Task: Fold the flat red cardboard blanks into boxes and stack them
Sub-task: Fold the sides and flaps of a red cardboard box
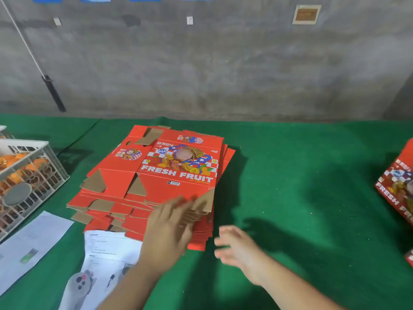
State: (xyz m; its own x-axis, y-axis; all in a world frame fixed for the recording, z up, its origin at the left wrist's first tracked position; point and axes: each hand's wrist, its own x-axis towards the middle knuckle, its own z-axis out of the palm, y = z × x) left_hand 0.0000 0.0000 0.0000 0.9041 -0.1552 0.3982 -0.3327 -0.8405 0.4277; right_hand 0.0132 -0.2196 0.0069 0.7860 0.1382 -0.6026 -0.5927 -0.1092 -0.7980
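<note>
A pile of flat red cardboard blanks printed "FRESH FRUIT" lies on the green table, slightly fanned out. My left hand reaches over the pile's near edge with straight fingers touching a brown flap at the front right corner; the hand is motion-blurred. Just right of the pile, my right hand hovers above the cloth, fingers loosely spread and holding nothing. A folded red box stands at the far right edge, partly cut off.
A white plastic crate of orange fruit sits at the left. Printed paper sheets lie in front of the pile, near my left forearm. A grey concrete wall rises behind the table. A second red box's corner shows lower right.
</note>
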